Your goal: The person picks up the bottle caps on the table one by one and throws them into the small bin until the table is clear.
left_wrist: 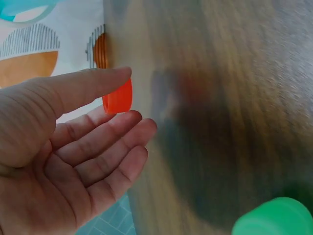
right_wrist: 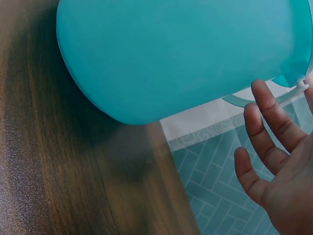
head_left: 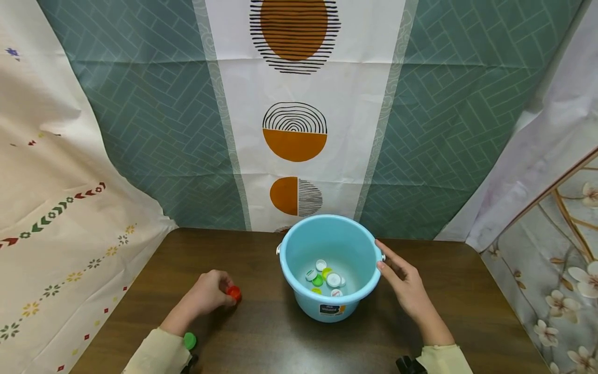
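My left hand [head_left: 209, 295] pinches a red bottle cap [left_wrist: 119, 98] between thumb and fingers, near the table at the left of the bucket. In the left wrist view the other fingers of that hand lie loosely extended. The light blue bucket [head_left: 303, 297] stands upright on the table, with several white, green and yellow caps [head_left: 334, 280] on its bottom. My right hand [head_left: 406, 288] touches the right side of the bucket's rim with thumb and fingertips, its fingers fairly straight. Some of its fingers hang beside the handle [right_wrist: 288, 95] in the right wrist view.
A green bottle cap [head_left: 189, 341] lies on the dark wooden table [head_left: 252, 337] beside the left sleeve. Behind the bucket hangs a patterned curtain [head_left: 187, 156]. White printed cloths [head_left: 56, 249] hang along the left and right sides.
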Demonstrator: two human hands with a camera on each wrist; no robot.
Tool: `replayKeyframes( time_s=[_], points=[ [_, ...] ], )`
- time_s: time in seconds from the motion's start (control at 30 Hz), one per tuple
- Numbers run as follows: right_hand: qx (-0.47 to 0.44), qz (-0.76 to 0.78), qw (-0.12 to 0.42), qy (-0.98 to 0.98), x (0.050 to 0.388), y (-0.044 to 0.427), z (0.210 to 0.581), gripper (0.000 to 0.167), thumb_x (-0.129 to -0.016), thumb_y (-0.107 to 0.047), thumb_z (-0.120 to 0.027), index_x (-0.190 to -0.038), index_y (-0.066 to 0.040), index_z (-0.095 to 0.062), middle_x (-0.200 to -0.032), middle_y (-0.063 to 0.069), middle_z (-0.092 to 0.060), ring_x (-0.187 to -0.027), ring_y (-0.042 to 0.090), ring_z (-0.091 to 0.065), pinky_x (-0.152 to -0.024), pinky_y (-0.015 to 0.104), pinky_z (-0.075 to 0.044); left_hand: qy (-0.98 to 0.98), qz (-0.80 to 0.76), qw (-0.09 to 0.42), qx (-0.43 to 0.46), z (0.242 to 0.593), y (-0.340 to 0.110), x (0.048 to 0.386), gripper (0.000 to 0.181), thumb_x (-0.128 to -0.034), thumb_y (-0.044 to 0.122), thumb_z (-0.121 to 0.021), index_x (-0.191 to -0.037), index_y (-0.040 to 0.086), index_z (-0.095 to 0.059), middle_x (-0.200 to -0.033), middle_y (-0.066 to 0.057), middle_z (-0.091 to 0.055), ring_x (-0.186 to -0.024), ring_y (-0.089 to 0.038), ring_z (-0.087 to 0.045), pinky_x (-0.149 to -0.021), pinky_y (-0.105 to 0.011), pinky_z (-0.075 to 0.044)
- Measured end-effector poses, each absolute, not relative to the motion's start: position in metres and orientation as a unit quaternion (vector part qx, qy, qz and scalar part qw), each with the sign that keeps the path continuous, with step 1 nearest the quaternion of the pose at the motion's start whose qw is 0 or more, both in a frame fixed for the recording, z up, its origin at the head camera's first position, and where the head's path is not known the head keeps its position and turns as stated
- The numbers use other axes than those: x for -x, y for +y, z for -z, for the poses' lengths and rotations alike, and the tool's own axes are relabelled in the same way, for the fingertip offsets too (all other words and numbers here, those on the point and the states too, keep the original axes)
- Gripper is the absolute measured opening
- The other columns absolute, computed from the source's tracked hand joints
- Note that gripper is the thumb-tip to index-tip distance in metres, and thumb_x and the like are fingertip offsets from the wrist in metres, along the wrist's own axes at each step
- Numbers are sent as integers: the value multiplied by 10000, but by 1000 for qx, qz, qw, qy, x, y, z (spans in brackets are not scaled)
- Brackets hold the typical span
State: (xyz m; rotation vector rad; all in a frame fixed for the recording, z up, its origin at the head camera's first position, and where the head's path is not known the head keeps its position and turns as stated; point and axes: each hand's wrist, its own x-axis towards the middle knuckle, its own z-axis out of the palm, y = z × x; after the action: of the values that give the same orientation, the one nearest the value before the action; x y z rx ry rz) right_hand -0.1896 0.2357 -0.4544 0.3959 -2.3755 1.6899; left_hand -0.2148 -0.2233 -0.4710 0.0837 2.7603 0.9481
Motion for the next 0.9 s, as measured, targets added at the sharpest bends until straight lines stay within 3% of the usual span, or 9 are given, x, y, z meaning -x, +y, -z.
replayKeyframes(
  time_s=[0.67, 0.9],
  points=[
    [-139, -575, 99, -800, 190, 235, 456, 468, -961, -204, -517, -1407, -301, -411, -1437, -27, -447, -1173, 61, -559, -874, 173, -480, 929, -367, 4, -34, 446, -212, 220, 276, -733, 214, -790, -956, 114, -662, -809, -3, -660, -725, -134, -588, -627, -251, -493],
    [-144, -575, 105, -798, 190, 235, 457, 471, -959, -194, -521, -1409, -281, -414, -1433, -21, -454, -1178, 129, -567, -873, 172, -481, 920, -385, -52, -45, 434, -203, 223, 250, -756, 207, -769, -971, 126, -673, -838, -4, -676, -740, -134, -602, -662, -235, -509]
  ],
)
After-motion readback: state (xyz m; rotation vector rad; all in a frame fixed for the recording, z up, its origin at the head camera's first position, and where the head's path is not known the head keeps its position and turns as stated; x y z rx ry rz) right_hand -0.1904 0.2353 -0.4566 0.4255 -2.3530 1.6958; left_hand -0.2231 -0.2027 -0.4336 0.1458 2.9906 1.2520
